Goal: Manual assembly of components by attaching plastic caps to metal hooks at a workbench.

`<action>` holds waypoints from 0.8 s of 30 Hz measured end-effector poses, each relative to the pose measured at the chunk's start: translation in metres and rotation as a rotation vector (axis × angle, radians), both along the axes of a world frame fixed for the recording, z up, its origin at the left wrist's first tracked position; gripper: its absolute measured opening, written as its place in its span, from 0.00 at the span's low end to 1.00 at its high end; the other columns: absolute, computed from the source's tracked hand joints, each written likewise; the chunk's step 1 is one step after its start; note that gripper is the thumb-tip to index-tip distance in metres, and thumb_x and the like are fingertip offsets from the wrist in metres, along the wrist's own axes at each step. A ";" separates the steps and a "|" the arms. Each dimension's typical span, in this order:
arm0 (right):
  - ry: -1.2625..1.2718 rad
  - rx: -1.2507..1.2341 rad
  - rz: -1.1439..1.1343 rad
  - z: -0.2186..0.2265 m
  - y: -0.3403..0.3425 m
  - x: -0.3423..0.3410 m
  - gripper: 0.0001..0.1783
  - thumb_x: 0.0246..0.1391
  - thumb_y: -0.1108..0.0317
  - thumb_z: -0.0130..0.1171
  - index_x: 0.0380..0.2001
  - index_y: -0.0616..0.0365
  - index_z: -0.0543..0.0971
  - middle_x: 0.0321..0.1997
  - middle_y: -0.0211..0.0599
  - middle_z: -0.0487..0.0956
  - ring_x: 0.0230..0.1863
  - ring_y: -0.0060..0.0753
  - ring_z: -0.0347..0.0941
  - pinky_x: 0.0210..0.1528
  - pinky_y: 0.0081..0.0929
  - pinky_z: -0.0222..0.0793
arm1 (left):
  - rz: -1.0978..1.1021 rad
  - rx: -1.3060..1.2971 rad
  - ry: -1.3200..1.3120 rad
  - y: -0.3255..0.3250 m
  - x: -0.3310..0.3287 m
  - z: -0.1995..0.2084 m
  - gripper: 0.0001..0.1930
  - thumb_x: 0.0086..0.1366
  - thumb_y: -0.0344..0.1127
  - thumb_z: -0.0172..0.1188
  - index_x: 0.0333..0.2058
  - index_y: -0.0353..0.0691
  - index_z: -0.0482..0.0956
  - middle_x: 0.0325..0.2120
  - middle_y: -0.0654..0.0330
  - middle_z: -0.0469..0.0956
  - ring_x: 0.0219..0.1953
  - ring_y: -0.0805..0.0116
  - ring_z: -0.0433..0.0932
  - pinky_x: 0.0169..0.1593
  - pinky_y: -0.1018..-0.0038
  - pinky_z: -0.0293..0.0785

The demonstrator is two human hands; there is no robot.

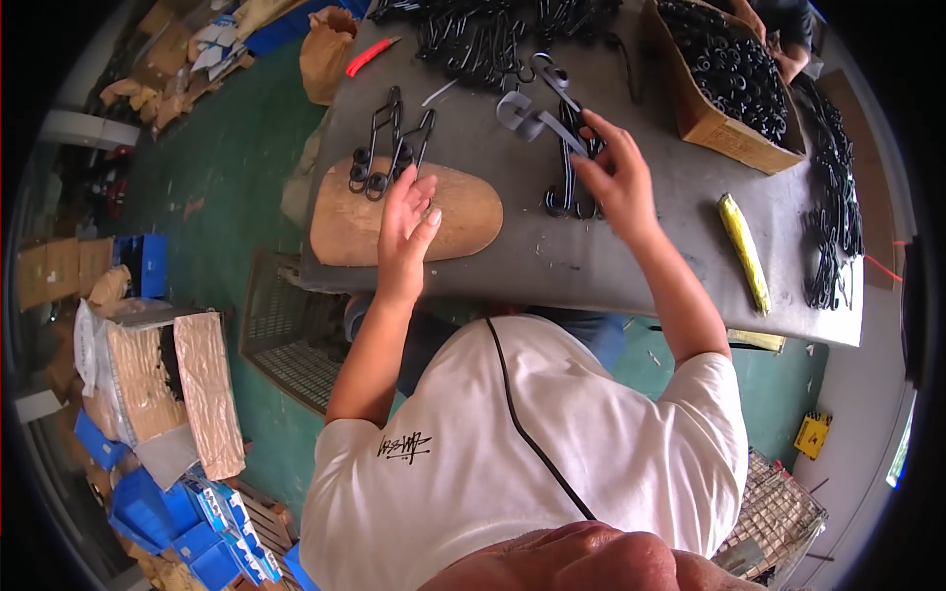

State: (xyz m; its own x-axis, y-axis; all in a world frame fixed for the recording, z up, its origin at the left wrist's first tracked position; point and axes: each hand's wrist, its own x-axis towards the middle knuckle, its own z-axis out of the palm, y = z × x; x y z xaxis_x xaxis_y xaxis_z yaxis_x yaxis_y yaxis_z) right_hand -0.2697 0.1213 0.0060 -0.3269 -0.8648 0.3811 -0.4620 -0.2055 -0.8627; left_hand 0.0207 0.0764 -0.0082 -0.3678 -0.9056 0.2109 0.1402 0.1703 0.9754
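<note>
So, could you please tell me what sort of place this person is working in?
Probably a small workshop or packing floor. The grey worktable carries heaps of black metal hooks, a brown cardboard box is full of more, and stacked blue plastic crates sit on the green floor.

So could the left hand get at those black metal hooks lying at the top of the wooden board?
Probably yes. The left hand hovers open over the wooden board, just below the black hooks, and nothing lies between them. The right hand is busy with another bundle of hooks to the side.
</note>
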 end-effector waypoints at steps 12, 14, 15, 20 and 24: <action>0.087 0.253 0.133 0.014 0.035 0.007 0.30 0.46 0.67 0.71 0.56 0.54 0.78 0.37 0.30 0.74 0.28 0.22 0.61 0.33 0.20 0.65 | -0.050 0.066 0.042 0.003 -0.013 -0.011 0.34 0.66 0.35 0.61 0.67 0.36 0.58 0.58 0.51 0.68 0.64 0.62 0.64 0.69 0.62 0.53; 0.201 0.092 0.104 0.011 0.037 0.014 0.31 0.45 0.68 0.71 0.56 0.52 0.78 0.40 0.30 0.75 0.28 0.22 0.61 0.32 0.20 0.65 | -0.060 0.062 0.043 0.003 -0.011 -0.015 0.33 0.65 0.34 0.61 0.67 0.36 0.58 0.58 0.51 0.68 0.63 0.62 0.65 0.68 0.62 0.53; 0.209 0.086 0.117 0.010 0.039 0.015 0.32 0.45 0.67 0.71 0.57 0.52 0.77 0.41 0.29 0.76 0.27 0.21 0.60 0.31 0.21 0.64 | -0.075 0.069 0.040 0.005 -0.012 -0.015 0.33 0.65 0.34 0.61 0.66 0.36 0.59 0.57 0.51 0.68 0.62 0.61 0.65 0.68 0.62 0.54; 0.077 0.238 0.201 0.015 0.038 0.018 0.31 0.46 0.66 0.69 0.56 0.55 0.78 0.39 0.29 0.75 0.26 0.19 0.59 0.29 0.20 0.63 | -0.129 0.051 0.051 0.006 -0.012 -0.018 0.33 0.65 0.34 0.61 0.66 0.36 0.59 0.56 0.52 0.69 0.61 0.61 0.66 0.67 0.62 0.55; -0.020 0.340 0.277 0.006 0.038 0.015 0.29 0.48 0.64 0.68 0.56 0.58 0.78 0.36 0.29 0.73 0.26 0.17 0.58 0.30 0.18 0.61 | -0.152 0.048 0.051 0.010 -0.014 -0.015 0.32 0.66 0.34 0.61 0.66 0.36 0.60 0.56 0.52 0.69 0.60 0.62 0.66 0.67 0.62 0.56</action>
State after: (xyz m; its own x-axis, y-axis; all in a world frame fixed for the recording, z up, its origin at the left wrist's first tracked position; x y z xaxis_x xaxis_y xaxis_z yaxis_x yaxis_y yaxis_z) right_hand -0.2542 0.1588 0.0119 -0.0691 -0.9961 0.0553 -0.4116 -0.0221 -0.9111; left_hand 0.0062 0.0864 -0.0233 -0.4918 -0.8497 0.1903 0.2099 0.0964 0.9730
